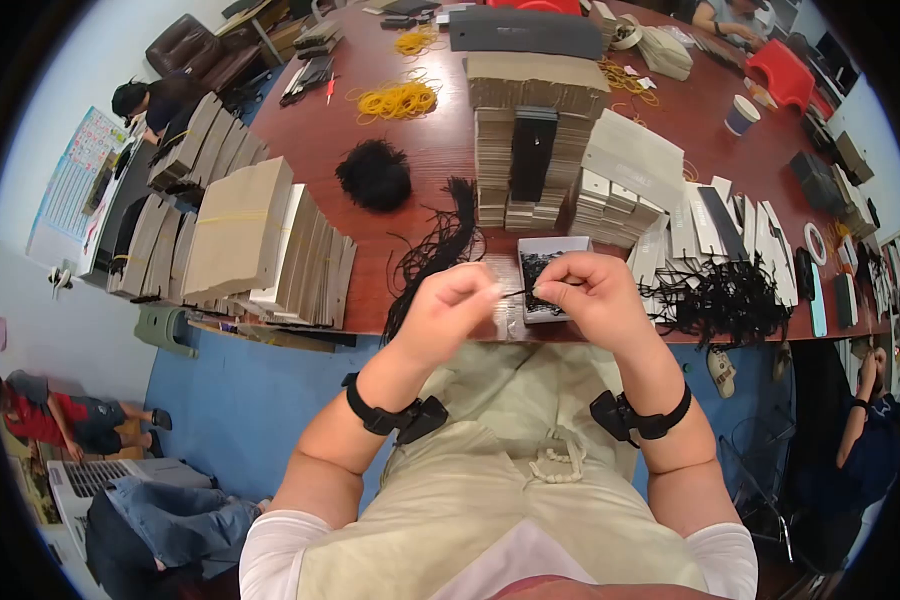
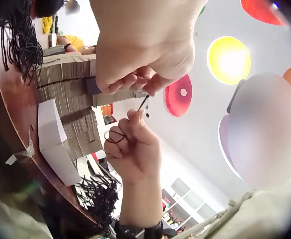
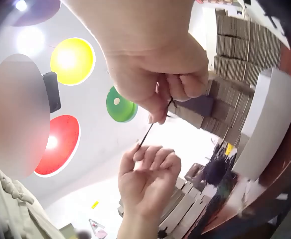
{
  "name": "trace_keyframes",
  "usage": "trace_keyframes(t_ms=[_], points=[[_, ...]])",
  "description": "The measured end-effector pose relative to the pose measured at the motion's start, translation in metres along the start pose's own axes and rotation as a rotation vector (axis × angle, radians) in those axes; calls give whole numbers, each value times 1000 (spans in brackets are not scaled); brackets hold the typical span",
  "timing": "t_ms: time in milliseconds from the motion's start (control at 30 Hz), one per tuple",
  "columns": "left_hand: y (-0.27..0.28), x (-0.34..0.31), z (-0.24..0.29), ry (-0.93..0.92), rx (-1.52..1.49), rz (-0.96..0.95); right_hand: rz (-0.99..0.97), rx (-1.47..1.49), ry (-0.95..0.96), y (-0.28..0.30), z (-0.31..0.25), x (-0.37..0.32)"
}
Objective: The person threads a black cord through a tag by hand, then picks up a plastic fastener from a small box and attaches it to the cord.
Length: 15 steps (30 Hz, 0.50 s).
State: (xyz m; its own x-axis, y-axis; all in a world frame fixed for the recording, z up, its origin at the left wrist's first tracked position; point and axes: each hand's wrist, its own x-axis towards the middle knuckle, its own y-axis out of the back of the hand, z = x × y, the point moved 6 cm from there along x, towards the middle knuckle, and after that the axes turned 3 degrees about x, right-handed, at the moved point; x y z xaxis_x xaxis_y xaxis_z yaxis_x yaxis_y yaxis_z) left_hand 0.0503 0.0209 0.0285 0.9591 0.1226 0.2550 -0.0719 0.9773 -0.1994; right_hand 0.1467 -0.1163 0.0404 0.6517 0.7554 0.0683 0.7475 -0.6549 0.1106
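Observation:
In the head view a short black cord (image 1: 515, 293) is stretched between the two hands over the table's front edge. Thumb and fingertips of my left hand (image 1: 448, 312) pinch one end, and those of my right hand (image 1: 598, 300) pinch the other. A loop of the cord (image 2: 114, 136) lies against the right hand's curled fingers in the left wrist view. Beneath and between the hands stands an open white box (image 1: 554, 243) with black cords inside. Left of it, a long bundle of black cords (image 1: 450, 240) lies on the table.
Stacked grey-brown cards (image 1: 538, 85) rise behind the white box, with a dark box (image 1: 534, 155) against them. More stacks (image 1: 235, 230) stand left. Black cords (image 1: 720, 300) and white tags (image 1: 682, 235) cover the right side. Yellow bands (image 1: 398, 99) and a paper cup (image 1: 741, 115) lie farther back.

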Motion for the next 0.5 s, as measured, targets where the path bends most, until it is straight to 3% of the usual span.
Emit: trace_keyframes(t_ms=[33, 67, 167, 233, 333, 400, 500], points=[[7, -1, -4, -6, -134, 19, 9, -13, -27, 4, -1, -2], [13, 1, 0, -94, -149, -61, -5, -82, 82, 8, -9, -2], [-5, 5, 1, -87, -175, -208, -139, -339, 358, 8, -39, -4], [-21, 7, -8, 169, -384, -199, -220, -435, 501, -7, -48, -7], [-31, 12, -28, 418, -247, -88, -167, -592, 556, -8, -52, 1], [-33, 11, -42, 597, -264, -78, 119, -763, 584, 15, -52, 11], [-28, 7, -54, 621, -258, -145, 670, -1261, 484, 53, -53, 18]])
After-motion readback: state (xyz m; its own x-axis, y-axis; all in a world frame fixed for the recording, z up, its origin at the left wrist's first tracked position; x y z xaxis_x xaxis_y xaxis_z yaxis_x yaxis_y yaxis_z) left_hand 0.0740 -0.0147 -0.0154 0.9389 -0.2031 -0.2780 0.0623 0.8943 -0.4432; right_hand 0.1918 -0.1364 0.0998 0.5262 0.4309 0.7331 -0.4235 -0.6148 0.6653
